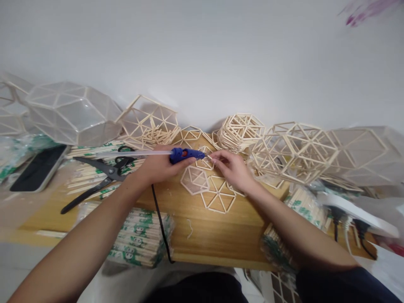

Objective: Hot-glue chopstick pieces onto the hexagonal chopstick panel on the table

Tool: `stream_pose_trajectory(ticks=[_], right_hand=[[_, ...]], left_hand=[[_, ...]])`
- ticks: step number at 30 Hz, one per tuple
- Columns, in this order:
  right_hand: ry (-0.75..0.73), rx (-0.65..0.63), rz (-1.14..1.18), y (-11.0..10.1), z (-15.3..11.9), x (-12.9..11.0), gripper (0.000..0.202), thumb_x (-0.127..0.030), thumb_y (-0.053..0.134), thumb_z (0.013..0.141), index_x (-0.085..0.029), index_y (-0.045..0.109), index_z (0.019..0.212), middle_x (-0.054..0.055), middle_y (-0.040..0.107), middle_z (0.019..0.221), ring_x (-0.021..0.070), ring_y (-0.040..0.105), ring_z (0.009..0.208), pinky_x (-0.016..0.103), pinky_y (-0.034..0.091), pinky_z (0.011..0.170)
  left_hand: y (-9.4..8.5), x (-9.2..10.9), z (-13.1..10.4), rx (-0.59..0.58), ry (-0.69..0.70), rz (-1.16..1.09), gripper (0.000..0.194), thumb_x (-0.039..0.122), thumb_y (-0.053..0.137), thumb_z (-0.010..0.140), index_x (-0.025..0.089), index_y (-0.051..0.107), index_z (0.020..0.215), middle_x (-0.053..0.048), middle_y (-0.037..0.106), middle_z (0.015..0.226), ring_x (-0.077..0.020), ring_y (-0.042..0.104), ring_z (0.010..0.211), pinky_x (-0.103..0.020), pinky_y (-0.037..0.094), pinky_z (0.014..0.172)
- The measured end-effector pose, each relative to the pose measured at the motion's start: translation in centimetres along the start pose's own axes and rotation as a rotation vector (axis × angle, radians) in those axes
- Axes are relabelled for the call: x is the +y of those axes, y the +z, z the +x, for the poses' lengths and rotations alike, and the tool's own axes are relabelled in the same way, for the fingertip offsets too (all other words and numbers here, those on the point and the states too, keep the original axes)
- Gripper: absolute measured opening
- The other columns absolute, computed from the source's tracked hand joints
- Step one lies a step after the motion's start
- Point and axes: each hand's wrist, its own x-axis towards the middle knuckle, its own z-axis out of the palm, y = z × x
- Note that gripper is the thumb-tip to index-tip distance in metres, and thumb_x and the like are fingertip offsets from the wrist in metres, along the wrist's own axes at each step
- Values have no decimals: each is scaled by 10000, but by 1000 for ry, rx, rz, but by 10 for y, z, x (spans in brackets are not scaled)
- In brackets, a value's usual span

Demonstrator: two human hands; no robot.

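Left hand point(159, 167) grips blue glue gun point(189, 155), long axis left-right, nozzle toward right hand point(235, 169). Right fingertips pinch small stick point(208, 157) just beside nozzle, above surface point(189, 248).

Near the frame's center, the left hand point(160, 165) holds a blue glue gun point(187, 155), its tip close to the right hand point(232, 167), which pinches a small stick point(208, 157). Black scissors point(110, 171) lie at center left; a white power strip point(358, 213) sits lower right.
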Motion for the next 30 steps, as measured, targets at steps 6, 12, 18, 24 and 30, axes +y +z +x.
stream_pose_trajectory(ticks=[6, 12, 18, 24, 30], right_hand=[[9, -8, 14, 1, 0, 4, 141, -337, 777, 1132, -245, 879, 1164, 87, 912, 1077, 264, 835, 953, 410, 679, 893], [15, -8, 19, 1, 1, 2, 128, -293, 758, 1115, -237, 869, 1144, 90, 913, 1072, 263, 839, 956, 419, 673, 911], [3, -20, 29, 1, -1, -1, 109, -278, 769, 1105, -243, 853, 1164, 70, 910, 1053, 248, 839, 948, 394, 670, 909], [-109, -27, -128, 1, -2, -2, 135, -171, 737, 1086, -257, 840, 1077, 57, 890, 1004, 246, 807, 896, 391, 644, 917], [-173, -72, -227, 1, -1, 3, 263, -57, 680, 1063, -242, 867, 1066, 99, 916, 1106, 277, 852, 1021, 430, 656, 999]], left_hand=[[0, -1, 1, -9, 14, -1, 455, 731, 784, 1061, 298, 863, 944, -2, 780, 759, -217, 719, 739, -340, 528, 683], [0, -2, 1, -14, 16, 18, 437, 705, 781, 1066, 291, 872, 959, -10, 796, 782, -217, 729, 746, -338, 526, 698], [1, -4, 2, -5, 37, 51, 406, 681, 798, 1069, 291, 908, 1050, -41, 846, 841, -245, 776, 826, -337, 542, 731], [2, -7, 2, -11, 40, 49, 375, 651, 814, 1063, 288, 909, 1050, -48, 846, 851, -256, 789, 874, -339, 558, 765], [3, -6, 3, -37, 33, 22, 369, 647, 815, 1064, 294, 921, 1083, -29, 807, 813, -249, 785, 850, -348, 585, 804]])
